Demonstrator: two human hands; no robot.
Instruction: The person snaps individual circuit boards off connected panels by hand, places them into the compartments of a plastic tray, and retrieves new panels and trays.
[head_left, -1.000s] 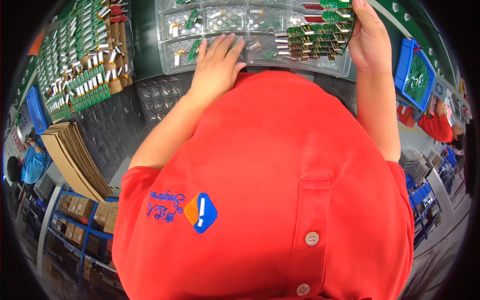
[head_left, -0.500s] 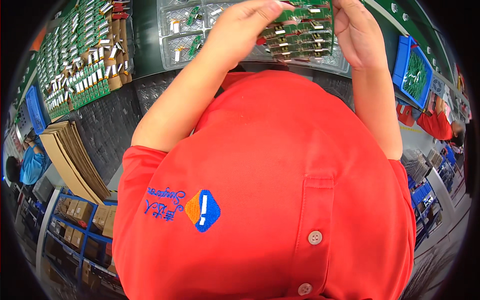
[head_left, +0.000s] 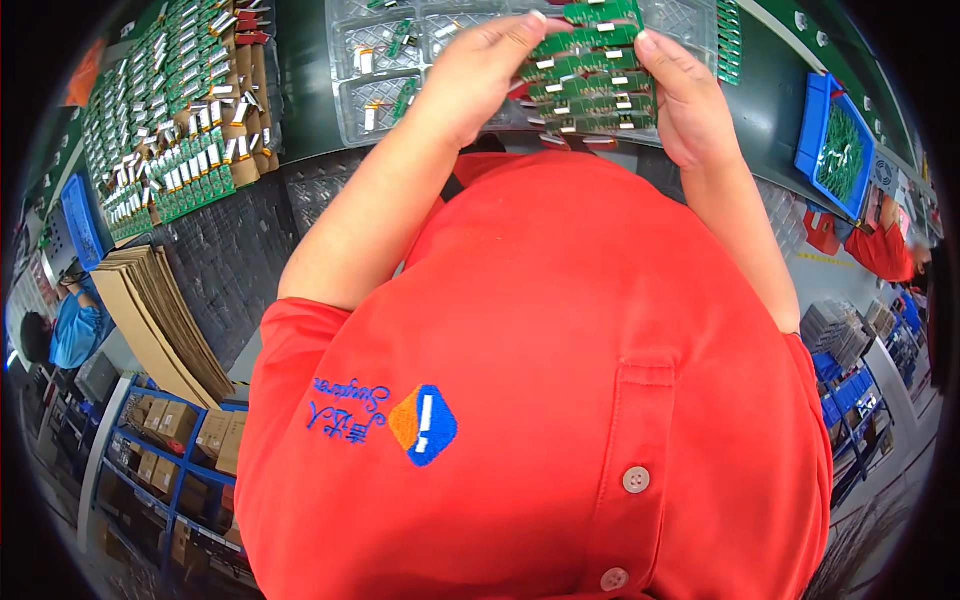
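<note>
Between my two hands is a green circuit board panel [head_left: 590, 85], made of several rows of small boards with white connectors. My left hand [head_left: 485, 75] grips its left edge, thumb on top near the upper corner. Along the right edge, my right hand [head_left: 690, 100] holds it with the thumb near the upper right corner. Red pieces show at the panel's left and lower edges, partly hidden under it. Beneath the panel lies a clear plastic tray [head_left: 352, 100] with compartments; small green boards with white parts [head_left: 368, 115] sit in its left compartments.
Many green boards with white parts [head_left: 185, 120] lie on cardboard at the left. A blue bin [head_left: 812, 130] of green pieces stands at the right. Folded cardboard sheets [head_left: 150, 310] stand at lower left, near blue shelving [head_left: 175, 470] with boxes. Other people are at both sides.
The panel has tilted so its green face shows more fully. My right hand has come lower and to the left, with its thumb now on the panel's edge.
</note>
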